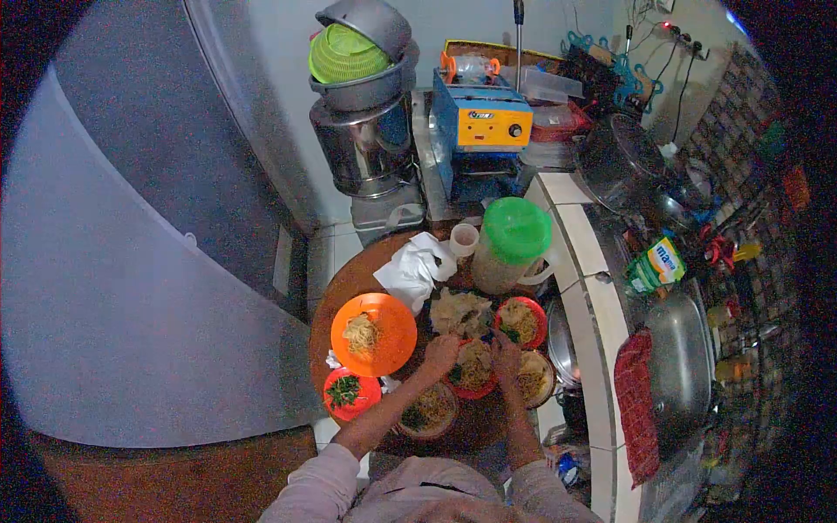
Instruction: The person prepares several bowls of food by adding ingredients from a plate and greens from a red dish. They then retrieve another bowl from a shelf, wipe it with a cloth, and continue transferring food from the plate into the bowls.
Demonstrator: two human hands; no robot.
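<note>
My left hand (pixel 441 353) is at the left edge of a red bowl (pixel 473 370) of noodles with some greens, its fingers bent together over the rim. On the bowl's right side is my right hand (pixel 505 352), also with bent fingers. What either hand pinches is too small to make out. Just beyond them lies a pile of pale food (pixel 460 314) on a dark surface. Another red bowl (pixel 521 322) with noodles and greens stands right of the pile. Nearer to me are a noodle bowl (pixel 429 411) and, at the right, another one (pixel 534 380).
An orange plate (pixel 392 336) with noodles and a red plate (pixel 352 394) with green leaves sit at the left of the round table (pixel 336 296). Farther back are white paper (pixel 416 268), a cup (pixel 464 237) and a green-lidded pitcher (pixel 516 231). A tiled counter (pixel 602 322) borders the right.
</note>
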